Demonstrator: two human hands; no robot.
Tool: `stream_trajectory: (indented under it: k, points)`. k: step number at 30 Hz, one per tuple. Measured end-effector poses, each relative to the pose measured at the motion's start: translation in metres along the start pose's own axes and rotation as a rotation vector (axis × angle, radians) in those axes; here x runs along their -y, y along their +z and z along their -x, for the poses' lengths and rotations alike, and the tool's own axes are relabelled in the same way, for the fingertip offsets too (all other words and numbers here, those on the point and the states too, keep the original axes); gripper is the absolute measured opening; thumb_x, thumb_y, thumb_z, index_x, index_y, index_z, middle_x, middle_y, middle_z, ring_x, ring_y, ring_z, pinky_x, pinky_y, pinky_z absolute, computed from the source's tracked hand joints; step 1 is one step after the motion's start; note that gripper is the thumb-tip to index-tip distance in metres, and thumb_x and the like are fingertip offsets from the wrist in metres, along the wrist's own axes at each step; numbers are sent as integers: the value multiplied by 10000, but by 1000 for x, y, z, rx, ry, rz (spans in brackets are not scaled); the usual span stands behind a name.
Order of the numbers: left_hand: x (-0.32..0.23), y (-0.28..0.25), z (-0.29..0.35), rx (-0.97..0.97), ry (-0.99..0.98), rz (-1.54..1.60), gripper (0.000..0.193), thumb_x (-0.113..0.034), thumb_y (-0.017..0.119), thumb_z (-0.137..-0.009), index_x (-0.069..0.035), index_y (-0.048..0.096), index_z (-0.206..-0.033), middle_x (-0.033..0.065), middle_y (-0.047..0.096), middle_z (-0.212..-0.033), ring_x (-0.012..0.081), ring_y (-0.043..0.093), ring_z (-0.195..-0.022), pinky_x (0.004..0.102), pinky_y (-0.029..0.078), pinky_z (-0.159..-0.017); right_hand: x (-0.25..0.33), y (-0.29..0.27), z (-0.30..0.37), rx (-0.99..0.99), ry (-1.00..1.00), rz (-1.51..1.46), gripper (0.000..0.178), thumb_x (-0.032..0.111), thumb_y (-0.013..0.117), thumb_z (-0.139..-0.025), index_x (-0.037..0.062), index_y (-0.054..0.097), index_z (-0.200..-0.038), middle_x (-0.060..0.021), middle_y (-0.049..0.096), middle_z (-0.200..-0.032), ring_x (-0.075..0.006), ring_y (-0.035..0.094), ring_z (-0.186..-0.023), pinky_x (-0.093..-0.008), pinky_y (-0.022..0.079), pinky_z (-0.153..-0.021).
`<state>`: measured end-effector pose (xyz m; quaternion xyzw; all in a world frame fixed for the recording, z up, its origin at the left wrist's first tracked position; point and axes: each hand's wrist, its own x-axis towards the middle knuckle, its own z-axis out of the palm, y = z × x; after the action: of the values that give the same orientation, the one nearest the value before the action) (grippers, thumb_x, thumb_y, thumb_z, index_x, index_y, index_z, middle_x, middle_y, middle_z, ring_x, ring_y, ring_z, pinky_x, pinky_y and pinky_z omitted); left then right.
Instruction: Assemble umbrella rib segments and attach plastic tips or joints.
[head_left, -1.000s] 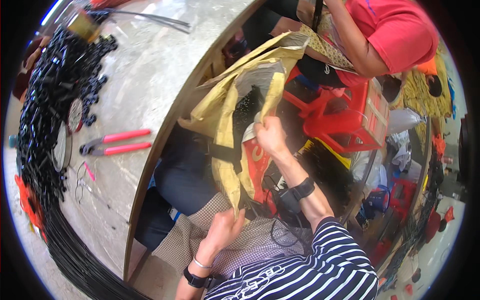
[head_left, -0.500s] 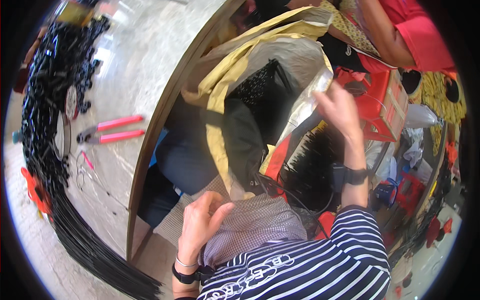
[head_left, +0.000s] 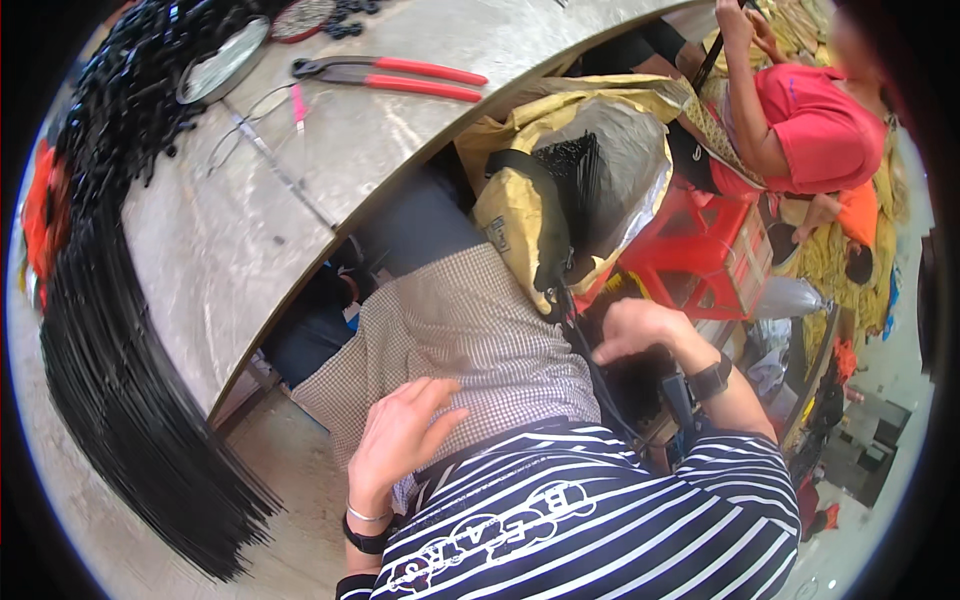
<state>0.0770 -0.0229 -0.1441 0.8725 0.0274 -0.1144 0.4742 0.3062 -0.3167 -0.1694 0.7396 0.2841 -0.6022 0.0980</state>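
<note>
Both hands empty: left hand [head_left: 400, 435] on lap, right hand [head_left: 635, 328] (curled) beside yellow sack [head_left: 520, 215].

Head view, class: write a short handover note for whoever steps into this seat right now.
Left hand: open, resting on the checked lap, nothing in its grip.
Right hand: loosely curled beside the yellow sack of black strips, holding nothing that shows.
Table: long bundle of black strips at the left, red-handled cutters at the far edge.
Done or left: cannot tell; sack open, cutters untouched.
</note>
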Motion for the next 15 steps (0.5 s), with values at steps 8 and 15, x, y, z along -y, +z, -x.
stream_trajectory:
  k: [8, 15]
  points:
    - [-7, -1, 15, -60, -27, 113, 294, -167, 735, -873, -17, 665, -1116, 109, 689, -901, 233, 691, -776, 326, 556, -682, 0, 24, 8, 91, -491, -1327, 236, 118, 568, -953, -14, 685, -1110, -44, 707, -886, -80, 636, -645, -180, 489, -554]
    - [-6, 27, -5, -132, 52, 68, 271, -194, 724, -892, -39, 665, -1105, 105, 691, -897, 260, 692, -794, 349, 555, -692, -27, 15, 23, 8, -354, -861, 282, 95, 541, -933, 12, 650, -1179, -110, 734, -902, -176, 715, -760, -281, 570, -588]
